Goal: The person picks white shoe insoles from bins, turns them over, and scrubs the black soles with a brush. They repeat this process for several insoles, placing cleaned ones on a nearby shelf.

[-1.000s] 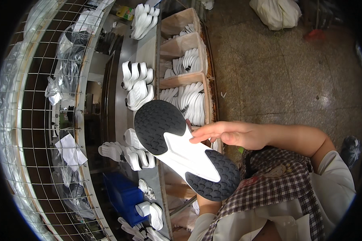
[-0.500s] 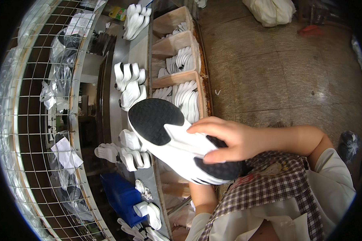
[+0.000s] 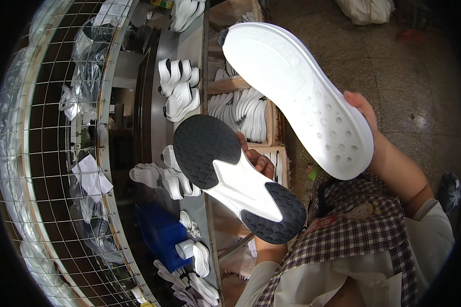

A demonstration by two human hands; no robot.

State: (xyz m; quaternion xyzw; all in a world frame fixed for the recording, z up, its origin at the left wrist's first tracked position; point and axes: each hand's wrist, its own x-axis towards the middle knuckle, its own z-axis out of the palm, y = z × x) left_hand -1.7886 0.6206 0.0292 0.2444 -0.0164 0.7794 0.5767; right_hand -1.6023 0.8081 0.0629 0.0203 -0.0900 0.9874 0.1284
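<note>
My left hand [image 3: 255, 158] holds a shoe sole [image 3: 235, 176] from behind, tread side up: black rubber pads at heel and toe, white in the middle. Only a few fingertips show past its edge. My right hand [image 3: 362, 108] grips a plain white midsole [image 3: 297, 94] with small dimples, raised above and to the right of the first sole. The two soles are apart.
A grey bench [image 3: 192, 51] carries pairs of white soles [image 3: 176, 94]. Wooden crates [image 3: 271, 120] hold several white soles on edge. A wire grid [image 3: 51, 169] with plastic bags stands at left. A blue box [image 3: 161, 233] sits below. Tiled floor [image 3: 410, 66] lies at right.
My right hand left the black-and-white sole and now lifts a separate white midsole up and to the right. The left hand keeps the treaded sole, slightly lower.
</note>
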